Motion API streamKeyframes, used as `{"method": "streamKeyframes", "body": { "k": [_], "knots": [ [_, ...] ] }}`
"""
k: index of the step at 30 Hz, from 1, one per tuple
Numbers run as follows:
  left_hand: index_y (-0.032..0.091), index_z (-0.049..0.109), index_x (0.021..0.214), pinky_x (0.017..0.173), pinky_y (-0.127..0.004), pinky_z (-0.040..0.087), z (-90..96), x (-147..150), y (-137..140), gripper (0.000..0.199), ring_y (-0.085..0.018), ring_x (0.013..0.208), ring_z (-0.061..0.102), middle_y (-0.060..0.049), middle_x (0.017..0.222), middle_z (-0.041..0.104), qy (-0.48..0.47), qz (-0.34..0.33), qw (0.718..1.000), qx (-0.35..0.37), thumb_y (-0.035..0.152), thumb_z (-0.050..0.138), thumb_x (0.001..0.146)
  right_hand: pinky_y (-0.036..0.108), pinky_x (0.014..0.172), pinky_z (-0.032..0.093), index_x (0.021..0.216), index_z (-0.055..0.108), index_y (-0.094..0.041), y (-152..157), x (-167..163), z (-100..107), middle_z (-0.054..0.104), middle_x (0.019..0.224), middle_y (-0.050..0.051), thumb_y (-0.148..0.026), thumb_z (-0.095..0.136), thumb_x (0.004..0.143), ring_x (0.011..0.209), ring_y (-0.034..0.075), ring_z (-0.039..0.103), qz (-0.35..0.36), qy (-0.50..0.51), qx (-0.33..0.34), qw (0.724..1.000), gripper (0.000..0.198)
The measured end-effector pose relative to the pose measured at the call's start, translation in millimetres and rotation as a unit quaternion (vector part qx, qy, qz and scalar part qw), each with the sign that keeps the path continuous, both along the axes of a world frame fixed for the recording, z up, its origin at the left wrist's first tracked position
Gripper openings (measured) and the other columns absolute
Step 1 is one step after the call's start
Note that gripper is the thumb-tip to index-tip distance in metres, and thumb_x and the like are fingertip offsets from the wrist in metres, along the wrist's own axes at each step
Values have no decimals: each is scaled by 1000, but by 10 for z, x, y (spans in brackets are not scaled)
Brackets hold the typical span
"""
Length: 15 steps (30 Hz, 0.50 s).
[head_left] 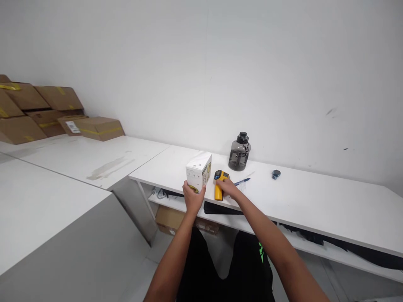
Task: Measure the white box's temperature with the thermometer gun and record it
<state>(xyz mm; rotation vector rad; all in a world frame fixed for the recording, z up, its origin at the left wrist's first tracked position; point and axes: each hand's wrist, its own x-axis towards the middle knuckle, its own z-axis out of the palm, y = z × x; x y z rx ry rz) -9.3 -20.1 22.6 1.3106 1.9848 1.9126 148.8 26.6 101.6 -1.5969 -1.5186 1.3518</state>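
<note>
At the near edge of the tabletop (315, 201), the left hand (192, 197) has its grip closed around the white box (199, 171). The right hand (231, 188) closes on the yellow thermometer gun (219, 184) just right of it. The box could tip off the edge if pushed.

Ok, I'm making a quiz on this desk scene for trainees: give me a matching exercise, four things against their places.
Things:
1 white box
2 yellow thermometer gun
3 dark water jug
4 blue pen

Places:
A by the wall, behind the others
B under the left hand
C flat on the desk, right of the right hand
D against the right hand

Pairs: 1-B, 2-D, 3-A, 4-C
</note>
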Motion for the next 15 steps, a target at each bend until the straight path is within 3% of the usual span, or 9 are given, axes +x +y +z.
{"method": "streamKeyframes", "body": {
  "k": [4, 7, 9, 12, 15],
  "knots": [
    [17, 36, 127, 105, -47, 42, 46, -13, -66, 82, -28, 124, 50, -15, 128, 49, -96, -71, 992, 31, 39, 78, 60, 32, 71, 52, 100, 49, -22, -232, 224, 41, 66, 88, 3, -33, 46, 74, 81, 19, 65, 8, 126, 4, 992, 28],
    [17, 40, 125, 102, -44, 45, 147, 27, -282, 80, -28, 120, 54, -16, 127, 53, -167, -95, 980, 56, 38, 79, 58, 32, 74, 50, 102, 49, -22, -562, 430, 69, 63, 80, 0, -31, 55, 68, 76, 18, 63, 54, 319, -2, 946, 36],
    [18, 42, 125, 99, -42, 49, 253, 84, -536, 77, -27, 117, 57, -15, 127, 55, -204, -85, 972, 76, 39, 78, 60, 31, 71, 49, 108, 51, -21, -830, 573, 73, 62, 80, 0, -34, 63, 69, 72, 18, 61, 79, 356, 4, 931, 43],
    [19, 45, 126, 92, -41, 53, 443, 182, -1021, 77, -27, 109, 63, -13, 122, 61, -252, -116, 958, 73, 40, 79, 61, 30, 63, 44, 108, 55, -20, -1261, 811, 82, 55, 65, -4, -44, 66, 77, 61, 15, 53, 44, 283, 70, 956, 41],
    [21, 47, 128, 82, -40, 58, 606, 272, -1479, 82, -28, 100, 67, -11, 116, 66, -306, -178, 934, 44, 40, 83, 57, 30, 60, 43, 83, 57, -19, -1672, 1088, 155, 52, 61, -3, -47, 68, 77, 58, 15, 50, 39, 129, 118, 984, 30]
  ]
}}
